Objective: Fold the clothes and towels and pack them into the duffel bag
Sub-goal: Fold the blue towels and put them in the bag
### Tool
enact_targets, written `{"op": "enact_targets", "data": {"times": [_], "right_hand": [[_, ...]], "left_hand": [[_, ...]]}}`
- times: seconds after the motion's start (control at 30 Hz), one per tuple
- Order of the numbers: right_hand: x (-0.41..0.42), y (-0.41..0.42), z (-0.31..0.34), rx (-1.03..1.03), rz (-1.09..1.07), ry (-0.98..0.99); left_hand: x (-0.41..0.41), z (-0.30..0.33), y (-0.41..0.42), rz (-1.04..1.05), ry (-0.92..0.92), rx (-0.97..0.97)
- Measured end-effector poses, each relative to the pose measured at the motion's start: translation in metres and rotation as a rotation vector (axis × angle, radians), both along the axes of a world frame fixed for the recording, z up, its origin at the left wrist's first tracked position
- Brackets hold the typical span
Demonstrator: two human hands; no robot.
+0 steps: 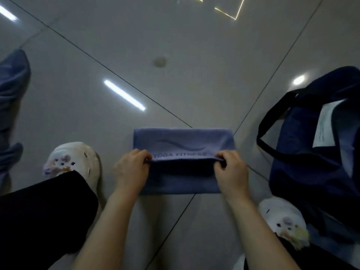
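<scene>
A lilac towel [183,141] printed "YOGA FITNESS" lies partly folded on the glossy floor in front of me. Its upper layer is lifted off the lower layer, with a dark gap between them. My left hand [132,168] pinches the lifted edge at its left end. My right hand [230,172] pinches the same edge at its right end. The navy duffel bag [315,152] stands open at the right, its dark strap [272,129] looping toward the towel. A white paper tag [325,125] shows inside it.
More bluish cloth [11,106] lies heaped at the far left edge. My feet in white clogs sit on either side, the left clog [76,162] and the right clog [282,219], with a black trouser leg [39,215] at lower left. Grey floor tiles [155,45] stretch ahead.
</scene>
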State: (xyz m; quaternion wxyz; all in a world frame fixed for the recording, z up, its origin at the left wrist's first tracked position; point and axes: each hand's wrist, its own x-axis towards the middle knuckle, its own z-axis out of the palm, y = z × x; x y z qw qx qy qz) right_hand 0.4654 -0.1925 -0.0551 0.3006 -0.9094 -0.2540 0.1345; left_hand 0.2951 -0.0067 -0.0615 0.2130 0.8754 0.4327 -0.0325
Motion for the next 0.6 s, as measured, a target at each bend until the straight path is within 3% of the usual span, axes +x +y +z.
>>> {"op": "enact_targets", "data": {"times": [0.13,0.3,0.6], "right_hand": [[-0.023,-0.014,-0.035,-0.095,-0.058,0.131],[-0.009,-0.007,-0.038,-0.141,-0.004,0.143],[-0.023,-0.010,-0.005,0.062,-0.137,-0.067]], "left_hand": [[-0.014,-0.023,-0.023,-0.041,-0.025,0.028],[-0.013,-0.024,-0.018,-0.075,-0.080,0.083],[-0.018,0.010,-0.035,0.006,-0.181,0.282]]}}
